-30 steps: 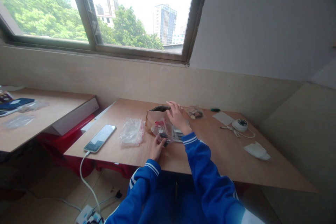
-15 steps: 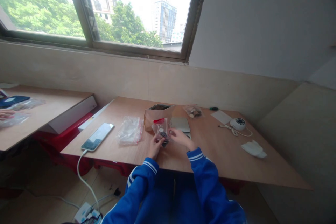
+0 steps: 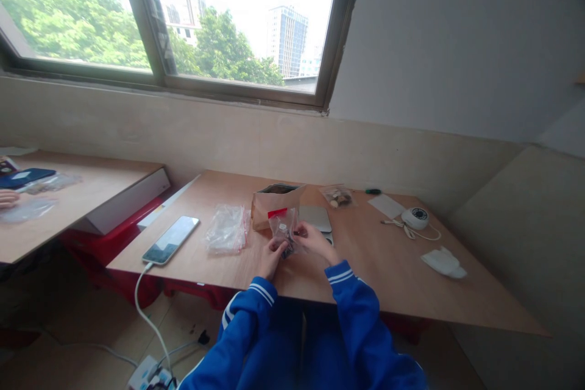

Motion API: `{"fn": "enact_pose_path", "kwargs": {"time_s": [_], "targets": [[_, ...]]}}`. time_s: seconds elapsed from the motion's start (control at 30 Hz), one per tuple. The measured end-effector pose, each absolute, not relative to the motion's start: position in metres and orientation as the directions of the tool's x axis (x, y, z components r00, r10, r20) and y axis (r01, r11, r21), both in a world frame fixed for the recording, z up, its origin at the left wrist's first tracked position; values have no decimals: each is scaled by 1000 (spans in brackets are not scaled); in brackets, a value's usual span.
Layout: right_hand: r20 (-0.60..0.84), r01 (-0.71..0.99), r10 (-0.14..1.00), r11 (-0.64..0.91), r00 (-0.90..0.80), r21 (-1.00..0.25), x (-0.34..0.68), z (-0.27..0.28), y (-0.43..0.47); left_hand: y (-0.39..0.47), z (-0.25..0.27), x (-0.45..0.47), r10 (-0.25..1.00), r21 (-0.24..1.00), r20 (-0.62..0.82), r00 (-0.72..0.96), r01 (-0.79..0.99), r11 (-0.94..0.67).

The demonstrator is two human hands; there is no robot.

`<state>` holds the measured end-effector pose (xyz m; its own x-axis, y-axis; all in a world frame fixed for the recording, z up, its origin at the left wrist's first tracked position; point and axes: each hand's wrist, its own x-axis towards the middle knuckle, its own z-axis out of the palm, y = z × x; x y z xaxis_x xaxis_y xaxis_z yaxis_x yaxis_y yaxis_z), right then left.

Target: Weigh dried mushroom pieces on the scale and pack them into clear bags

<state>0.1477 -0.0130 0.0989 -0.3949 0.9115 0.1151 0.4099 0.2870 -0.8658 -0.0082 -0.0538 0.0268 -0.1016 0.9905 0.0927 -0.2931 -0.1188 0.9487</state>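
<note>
Between my hands, a small clear zip bag with a red strip along its top stands above the table edge. Dark small items and a whitish piece show inside it. My left hand pinches the bag's lower left part. My right hand has its fingers closed at the bag's right side, with something dark by the fingertips. Right behind stands an open brown paper pouch. A flat silver device, partly hidden by my right hand, lies to the right. A stack of clear zip bags lies on the left.
A phone on a white cable lies at the left. Further right are a filled zip bag, a green-handled tool, a white dome camera and a crumpled tissue. Another person's hand shows at the neighbouring table.
My right fingers have shifted slightly at the bag's side, and a dark piece now shows by them. The bag's contents look moved a little. The other person's hand has drawn left.
</note>
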Motion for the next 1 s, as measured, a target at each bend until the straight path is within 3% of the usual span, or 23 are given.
{"fn": "enact_pose_path", "kwargs": {"time_s": [0.2, 0.47, 0.57, 0.77, 0.9, 1.0], "targets": [[301, 306, 914, 379, -273, -873, 162, 139, -6, -56, 28, -8, 991, 948, 82, -101, -299, -109], [584, 170, 810, 582, -46, -795, 135, 211, 28, -56, 25, -8, 993, 945, 78, -89, -311, -102], [620, 234, 784, 600, 17, -765, 119, 217, 40, -55, 24, -8, 994, 944, 70, -79, -317, -92], [608, 451, 780, 600, -147, -661, 98, 202, 45, -55, 25, -8, 993, 948, 77, -85, -303, -100], [674, 596, 726, 603, -135, -530, 95, 196, 43, -56, 27, -8, 993, 952, 78, -93, -288, -101], [705, 639, 703, 586, -95, -498, 98, 198, 42, -56, 27, -8, 994, 946, 72, -87, -309, -96]]}}
